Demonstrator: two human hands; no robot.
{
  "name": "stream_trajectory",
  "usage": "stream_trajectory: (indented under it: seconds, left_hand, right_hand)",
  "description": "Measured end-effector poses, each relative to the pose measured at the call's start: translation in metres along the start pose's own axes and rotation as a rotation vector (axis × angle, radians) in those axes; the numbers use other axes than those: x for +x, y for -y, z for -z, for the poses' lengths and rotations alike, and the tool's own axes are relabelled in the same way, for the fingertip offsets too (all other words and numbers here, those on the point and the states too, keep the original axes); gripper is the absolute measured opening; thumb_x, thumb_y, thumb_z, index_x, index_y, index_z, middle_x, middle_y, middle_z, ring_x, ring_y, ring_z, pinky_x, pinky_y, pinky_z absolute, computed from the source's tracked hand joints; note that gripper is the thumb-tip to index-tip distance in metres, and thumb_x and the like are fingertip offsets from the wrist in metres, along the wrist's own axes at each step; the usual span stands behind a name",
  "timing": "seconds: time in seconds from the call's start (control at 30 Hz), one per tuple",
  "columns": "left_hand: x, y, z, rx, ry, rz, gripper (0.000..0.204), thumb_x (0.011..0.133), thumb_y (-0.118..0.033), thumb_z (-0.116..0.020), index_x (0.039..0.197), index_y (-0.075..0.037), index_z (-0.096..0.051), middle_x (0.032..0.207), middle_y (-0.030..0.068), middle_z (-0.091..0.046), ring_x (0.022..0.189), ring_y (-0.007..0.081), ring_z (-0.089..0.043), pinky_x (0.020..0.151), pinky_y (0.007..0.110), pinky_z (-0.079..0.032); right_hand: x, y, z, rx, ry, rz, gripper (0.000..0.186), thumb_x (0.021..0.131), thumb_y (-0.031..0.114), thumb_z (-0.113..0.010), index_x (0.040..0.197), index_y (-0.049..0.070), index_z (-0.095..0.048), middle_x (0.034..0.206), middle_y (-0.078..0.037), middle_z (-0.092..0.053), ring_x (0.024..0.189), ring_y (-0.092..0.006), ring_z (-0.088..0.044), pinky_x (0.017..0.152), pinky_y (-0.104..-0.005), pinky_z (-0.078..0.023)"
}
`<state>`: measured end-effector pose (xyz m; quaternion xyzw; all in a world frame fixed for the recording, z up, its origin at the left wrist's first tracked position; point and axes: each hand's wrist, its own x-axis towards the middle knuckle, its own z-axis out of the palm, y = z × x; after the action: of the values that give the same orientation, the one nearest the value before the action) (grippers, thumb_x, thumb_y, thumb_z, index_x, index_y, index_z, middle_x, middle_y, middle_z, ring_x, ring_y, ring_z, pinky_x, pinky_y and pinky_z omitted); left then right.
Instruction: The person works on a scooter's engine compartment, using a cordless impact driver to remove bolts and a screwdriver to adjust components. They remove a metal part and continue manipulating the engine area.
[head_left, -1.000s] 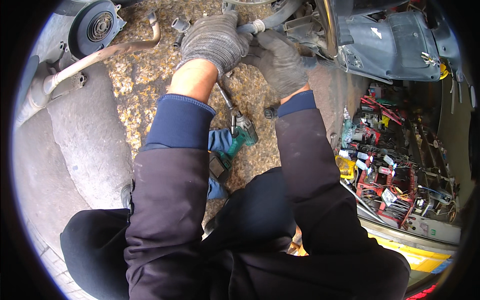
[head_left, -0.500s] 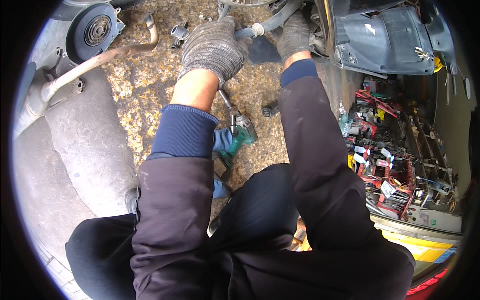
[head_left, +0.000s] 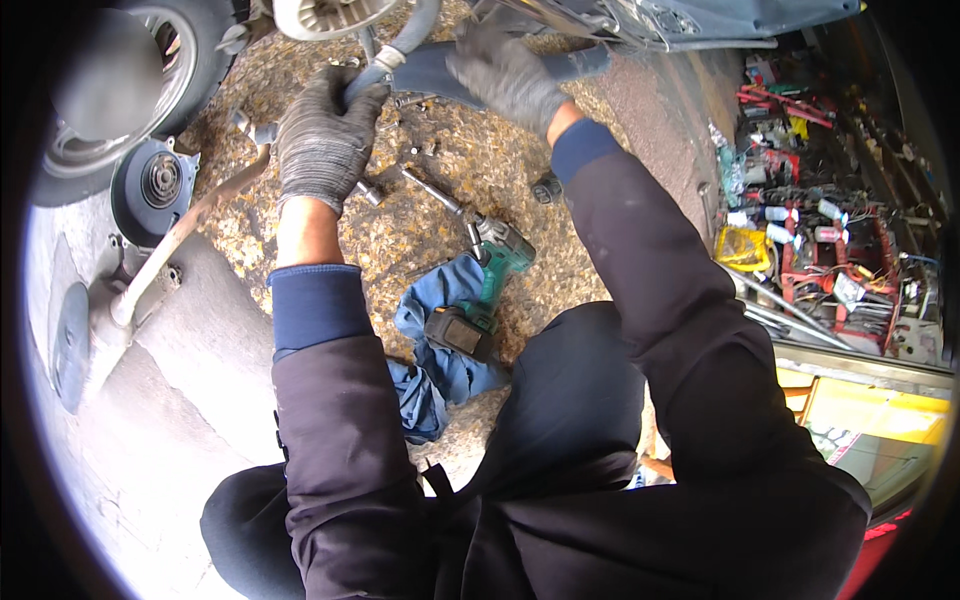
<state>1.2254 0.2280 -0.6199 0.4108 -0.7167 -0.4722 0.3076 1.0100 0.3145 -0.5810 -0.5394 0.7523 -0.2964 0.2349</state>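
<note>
Both my hands wear grey knit work gloves. My left hand (head_left: 322, 140) is closed around a grey hose (head_left: 400, 55) that runs up under the vehicle. My right hand (head_left: 505, 75) grips a dark blue-grey panel piece (head_left: 585, 62) at the vehicle's underside, close to the same hose. Below my hands a green cordless impact wrench (head_left: 487, 285) with a long socket extension (head_left: 432, 192) lies on a blue rag (head_left: 435, 345) on the gravel.
Loose sockets (head_left: 546, 188) and bolts lie on the gravel. A wheel (head_left: 110, 90), a brake disc (head_left: 155, 185) and a bent exhaust pipe (head_left: 180, 240) sit at left. A red tool tray (head_left: 830, 250) with many small parts stands at right.
The view has shifted down and nearer. My left hand moved up onto the hose; my right hand stays high at the underside, on the panel.
</note>
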Motion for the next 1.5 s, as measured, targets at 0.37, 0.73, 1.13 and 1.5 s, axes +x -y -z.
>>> stream_trajectory:
  seconds: [0.37, 0.73, 1.13, 1.5]
  left_hand:
    - [0.009, -0.003, -0.035, -0.168, 0.03, 0.018, 0.031, 0.089, -0.019, -0.07, 0.11, 0.002, -0.063, 0.095, 0.0096, -0.07, 0.085, 0.0146, -0.064, 0.081, 0.029, -0.049]
    - [0.006, -0.023, -0.063, -0.001, -0.077, -0.127, 0.034, 0.087, -0.013, -0.071, 0.115, 0.003, -0.061, 0.105, 0.0105, -0.067, 0.096, 0.0167, -0.062, 0.088, 0.029, -0.047]
    - [-0.028, -0.08, -0.068, -0.217, -0.161, 0.087, 0.038, 0.088, -0.01, -0.067, 0.122, 0.0, -0.055, 0.109, 0.0115, -0.063, 0.093, 0.0191, -0.062, 0.072, 0.03, -0.052]
    - [-0.141, 0.03, -0.125, 0.778, 0.379, -0.104, 0.032, 0.088, -0.026, -0.068, 0.113, -0.007, -0.062, 0.102, 0.016, -0.068, 0.088, 0.0299, -0.068, 0.073, 0.037, -0.055]
  right_hand:
    - [-0.224, -0.177, -0.003, -0.301, 0.502, -0.537, 0.05, 0.09, 0.041, -0.064, 0.118, -0.001, -0.059, 0.109, -0.019, -0.067, 0.103, -0.032, -0.063, 0.087, -0.0412, -0.049]
    - [-0.285, -0.178, -0.076, 0.701, 0.587, -0.906, 0.042, 0.089, 0.043, -0.066, 0.106, 0.005, -0.06, 0.092, -0.011, -0.064, 0.071, -0.0188, -0.063, 0.056, -0.0337, -0.051]
    - [-0.291, -0.178, -0.129, 1.238, 0.028, -0.811, 0.034, 0.079, 0.018, -0.076, 0.109, 0.005, -0.066, 0.094, -0.005, -0.068, 0.085, -0.0198, -0.063, 0.078, -0.0401, -0.051]
    - [-0.267, -0.237, -0.031, 1.053, 0.178, -0.825, 0.04, 0.08, 0.021, -0.075, 0.117, 0.012, -0.063, 0.113, -0.006, -0.065, 0.105, -0.0263, -0.059, 0.09, -0.0482, -0.047]
